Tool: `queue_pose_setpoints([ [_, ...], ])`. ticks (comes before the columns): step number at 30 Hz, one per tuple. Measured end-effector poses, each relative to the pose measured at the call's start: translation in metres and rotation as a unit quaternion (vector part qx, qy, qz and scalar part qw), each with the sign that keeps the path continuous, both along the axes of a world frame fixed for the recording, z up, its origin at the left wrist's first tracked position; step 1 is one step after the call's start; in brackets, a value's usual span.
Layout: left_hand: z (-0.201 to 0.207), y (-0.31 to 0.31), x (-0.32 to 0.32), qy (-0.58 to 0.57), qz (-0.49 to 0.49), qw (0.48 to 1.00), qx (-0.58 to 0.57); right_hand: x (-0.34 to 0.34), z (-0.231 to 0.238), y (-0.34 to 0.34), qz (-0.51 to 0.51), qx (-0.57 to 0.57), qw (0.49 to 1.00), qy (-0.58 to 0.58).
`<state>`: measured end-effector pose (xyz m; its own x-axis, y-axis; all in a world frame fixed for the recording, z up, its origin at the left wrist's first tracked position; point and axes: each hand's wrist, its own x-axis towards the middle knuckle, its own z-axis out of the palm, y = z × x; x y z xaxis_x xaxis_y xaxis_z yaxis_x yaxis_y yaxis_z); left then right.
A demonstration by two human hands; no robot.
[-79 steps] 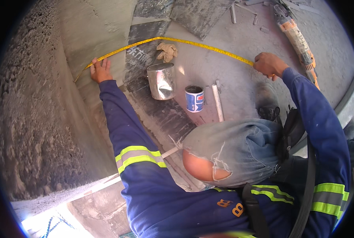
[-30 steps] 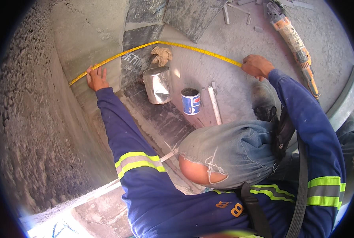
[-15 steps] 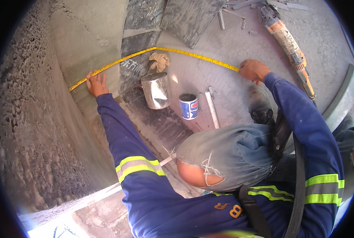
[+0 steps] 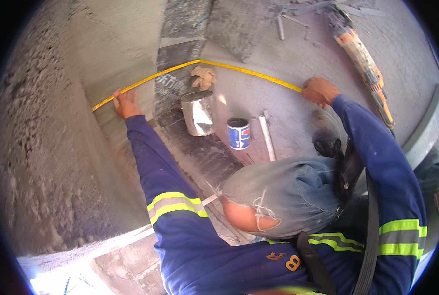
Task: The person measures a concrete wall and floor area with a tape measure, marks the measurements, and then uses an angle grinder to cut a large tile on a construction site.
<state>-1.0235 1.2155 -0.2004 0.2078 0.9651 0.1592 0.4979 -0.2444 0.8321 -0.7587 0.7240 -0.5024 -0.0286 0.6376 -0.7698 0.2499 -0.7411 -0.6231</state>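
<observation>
1. Just beyond the silver can (image 4: pixel 198 118), the yellow measuring tape (image 4: pixel 251 73) runs out across the work, bending where it passes the can's far side, near the edge of the black strip (image 4: pixel 180 53).
2. Its left end reaches the foot of the rough wall (image 4: pixel 37 147), well left of the can, so there's little room past that edge. Right of the can, bare grey floor (image 4: pixel 278 56) gives the tape an open run.
3. It's a narrow, bright yellow blade with fine dark marks, too small for me to read, drawn in two nearly straight stretches either side of the bend.
4. Left of the can, the left hand (image 4: pixel 127 104) has its fingers stretched out against the tape; I can't tell whether they pinch it.
5. Right of the can, the right hand (image 4: pixel 320 92) is curled tight, fingers gripping the tape.
6. A crumpled tan piece (image 4: pixel 203 77) lies between can and tape. Right of the can stand a small blue-and-white tin (image 4: pixel 238 136) and, past it, a pale rod (image 4: pixel 267 137).
7. Far right of the can lies an orange-and-grey power tool (image 4: pixel 359 56), clear of the right hand.
</observation>
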Motion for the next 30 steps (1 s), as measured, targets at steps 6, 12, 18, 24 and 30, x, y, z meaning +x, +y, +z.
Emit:
queue_pose_setpoints([
  [6, 0.002, -0.006, 0.004, -0.02, -0.02, 1.0, -0.014, 0.0, 0.008, 0.0, -0.062, -0.019, 0.998, 0.023],
  [12, 0.003, -0.01, 0.005, -0.01, -0.016, 1.0, -0.016, 0.001, 0.006, -0.002, -0.06, -0.024, 0.997, 0.029],
  [18, 0.006, 0.001, 0.003, 0.009, -0.01, 1.0, -0.015, 0.0, 0.005, -0.003, -0.034, -0.008, 0.999, 0.016],
  [24, 0.001, 0.009, -0.003, 0.006, -0.013, 1.0, -0.002, -0.004, 0.003, -0.001, -0.057, -0.002, 0.998, 0.028],
  [30, 0.003, 0.012, -0.002, 0.015, -0.011, 1.0, -0.015, -0.005, -0.003, -0.002, -0.042, 0.004, 0.999, 0.023],
])
